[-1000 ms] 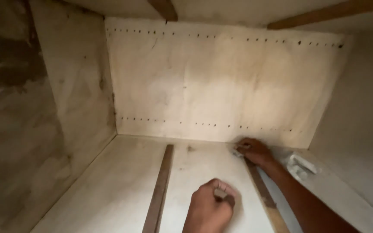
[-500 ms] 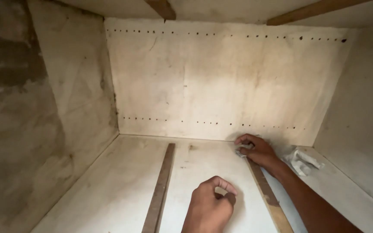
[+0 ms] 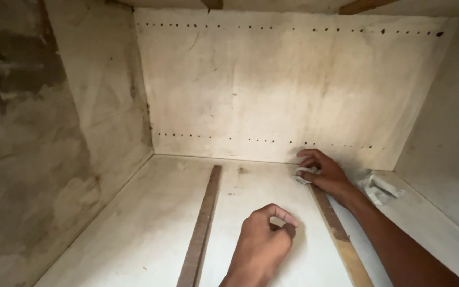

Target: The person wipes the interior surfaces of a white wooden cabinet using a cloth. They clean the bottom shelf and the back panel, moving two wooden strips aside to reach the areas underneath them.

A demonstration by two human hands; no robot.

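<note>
Head view, looking down into a pale plywood box (image 3: 293, 90). No labels or signs to be seen; only two rows of small dark nail heads across the back panel, one near its top edge, one near its foot. At the back right corner of the floor, a crumpled white paper scrap (image 3: 378, 187), lying loose just right of the right wrist. On the floor, two brown wooden strips: left strip (image 3: 202, 228) and right strip (image 3: 337, 229), both running from front to back. Right hand (image 3: 325, 172) far in at the foot of the back panel, fingers curled down, pressing a small white wad (image 3: 302, 174) against the floor at the far end of the right strip. Left hand (image 3: 264, 245) nearer, between the strips, closed to a loose fist, thumb against forefinger; whether pinching anything, cannot tell. Wad well apart from the left hand, ahead and to its right.
</note>
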